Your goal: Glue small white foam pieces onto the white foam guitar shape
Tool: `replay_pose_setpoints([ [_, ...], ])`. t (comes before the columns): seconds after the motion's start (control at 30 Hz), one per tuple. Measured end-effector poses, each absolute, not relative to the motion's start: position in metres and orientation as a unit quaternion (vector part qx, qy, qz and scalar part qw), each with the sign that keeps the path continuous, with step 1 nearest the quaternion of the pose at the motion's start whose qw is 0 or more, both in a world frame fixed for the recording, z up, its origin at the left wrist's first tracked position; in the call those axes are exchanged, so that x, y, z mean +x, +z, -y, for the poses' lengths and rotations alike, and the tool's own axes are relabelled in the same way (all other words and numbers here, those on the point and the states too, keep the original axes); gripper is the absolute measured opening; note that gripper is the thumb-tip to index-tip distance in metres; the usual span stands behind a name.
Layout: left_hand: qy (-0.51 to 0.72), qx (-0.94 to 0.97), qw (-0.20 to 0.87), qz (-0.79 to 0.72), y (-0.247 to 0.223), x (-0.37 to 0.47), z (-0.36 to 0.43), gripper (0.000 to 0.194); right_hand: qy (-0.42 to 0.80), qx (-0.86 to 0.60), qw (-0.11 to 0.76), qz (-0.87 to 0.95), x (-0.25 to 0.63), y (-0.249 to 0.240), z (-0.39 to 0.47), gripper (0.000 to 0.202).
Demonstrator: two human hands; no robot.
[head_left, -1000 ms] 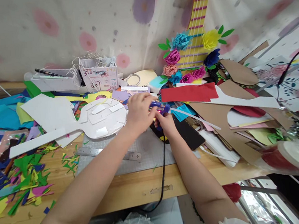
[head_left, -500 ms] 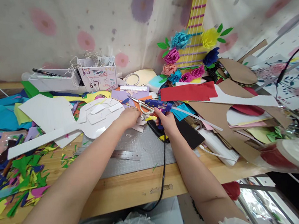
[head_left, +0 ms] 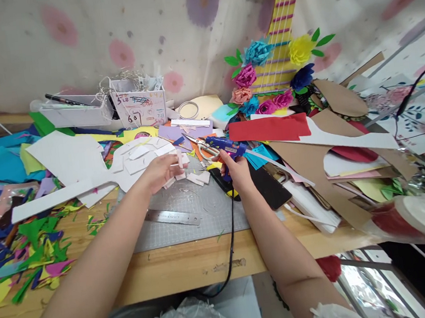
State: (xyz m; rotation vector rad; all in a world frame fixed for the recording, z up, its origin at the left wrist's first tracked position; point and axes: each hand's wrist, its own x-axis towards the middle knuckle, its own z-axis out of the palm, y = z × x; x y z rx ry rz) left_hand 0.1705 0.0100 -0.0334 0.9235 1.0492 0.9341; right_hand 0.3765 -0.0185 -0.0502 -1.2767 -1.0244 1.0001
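My right hand (head_left: 236, 170) is wrapped round the handle of a blue glue gun (head_left: 223, 144), whose nozzle points left over the scissors (head_left: 204, 149). A white glue stick (head_left: 273, 162) sticks out of its back. My left hand (head_left: 162, 172) pinches a small white foam piece (head_left: 179, 158) between thumb and fingers, at the right edge of a white guitar-shaped cutout (head_left: 122, 163). Flat white pieces lie on the cutout's round body. More white scraps (head_left: 198, 178) are on the grey cutting mat (head_left: 210, 212), near a steel ruler (head_left: 173, 217).
Coloured paper scraps (head_left: 43, 247) cover the left side. A lettered white box (head_left: 141, 108) and a yellow guitar neck with paper flowers (head_left: 273, 71) stand behind. A black phone (head_left: 271, 188) and cardboard (head_left: 312, 168) lie right; a black cord (head_left: 232, 248) hangs over the table edge.
My left hand has moved left from beside the scissors toward the white cutout, and a small white piece now shows in its fingers. My right hand stays nearly still with the glue gun.
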Motion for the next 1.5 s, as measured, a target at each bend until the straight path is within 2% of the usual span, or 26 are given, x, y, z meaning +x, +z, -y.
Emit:
replay_pose_setpoints([
  [0.07, 0.409, 0.333, 0.717, -0.456, -0.031, 0.164, -0.003, 0.010, 0.437, -0.546, 0.565, 0.438, 0.374, -0.052, 0.019, 0.035],
  [0.17, 0.415, 0.263, 0.728, -0.479, -0.028, 0.159, 0.004, 0.014, 0.454, -0.544, 0.551, 0.441, 0.369, -0.055, 0.019, 0.036],
  [0.3, 0.413, 0.339, 0.680, -0.503, -0.029, 0.158, 0.008, 0.016, 0.465, -0.540, 0.527, 0.463, 0.365, -0.056, 0.021, 0.037],
  [0.37, 0.391, 0.439, 0.594, -0.549, -0.030, 0.160, 0.009, 0.021, 0.464, -0.543, 0.520, 0.468, 0.364, -0.056, 0.022, 0.037],
  [0.43, 0.354, 0.560, 0.459, -0.592, -0.031, 0.164, 0.010, 0.027, 0.458, -0.544, 0.523, 0.470, 0.364, -0.056, 0.022, 0.038],
  [0.57, 0.231, 0.764, 0.194, -0.571, -0.031, 0.181, 0.012, 0.029, 0.430, -0.553, 0.558, 0.446, 0.365, -0.057, 0.020, 0.037],
  [0.7, 0.097, 0.820, 0.089, -0.556, -0.034, 0.208, 0.009, 0.030, 0.397, -0.556, 0.609, 0.402, 0.368, -0.058, 0.017, 0.037],
  [0.93, 0.022, 0.816, 0.060, -0.575, -0.040, 0.231, -0.012, 0.028, 0.391, -0.553, 0.622, 0.392, 0.370, -0.058, 0.014, 0.043],
  [1.2, 0.021, 0.795, 0.104, -0.597, -0.038, 0.221, -0.018, 0.029, 0.401, -0.549, 0.618, 0.394, 0.370, -0.058, 0.015, 0.040],
  [1.4, 0.055, 0.812, 0.070, -0.576, -0.033, 0.218, -0.019, 0.023, 0.390, -0.564, 0.608, 0.401, 0.370, -0.059, 0.015, 0.039],
  [1.5, 0.080, 0.807, 0.054, -0.583, -0.035, 0.215, -0.019, 0.028, 0.389, -0.566, 0.609, 0.397, 0.370, -0.059, 0.015, 0.039],
])
